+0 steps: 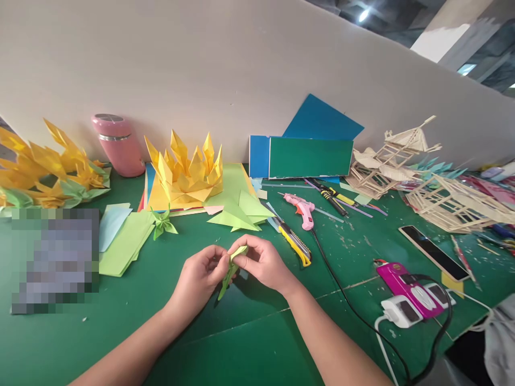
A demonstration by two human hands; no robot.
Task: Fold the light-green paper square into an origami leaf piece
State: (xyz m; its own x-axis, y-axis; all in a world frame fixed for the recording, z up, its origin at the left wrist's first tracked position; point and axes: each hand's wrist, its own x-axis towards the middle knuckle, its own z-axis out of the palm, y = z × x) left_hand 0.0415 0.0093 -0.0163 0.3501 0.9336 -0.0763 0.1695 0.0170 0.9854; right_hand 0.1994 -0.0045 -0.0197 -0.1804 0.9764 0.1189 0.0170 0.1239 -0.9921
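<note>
Between my two hands is a small piece of folded green paper [228, 279], narrow and pointed at its lower end. My left hand [205, 271] pinches it from the left side. From the right, my right hand [259, 262] grips its upper part between thumb and fingers. Just beyond the hands lie loose light green paper pieces [241, 210]. A finished green paper leaf shape [163, 222] rests to the left, beside a stack of green paper sheets [124, 246]. Behind it stands a yellow folded paper flower [185, 174].
To the right lie a yellow box cutter [295, 244], a pink glue gun [301, 208] with its cable, a magenta power strip [414, 292] and a phone [433, 252]. Wooden stick models [454, 203] stand at far right. A pink cup [119, 145] leans near the wall.
</note>
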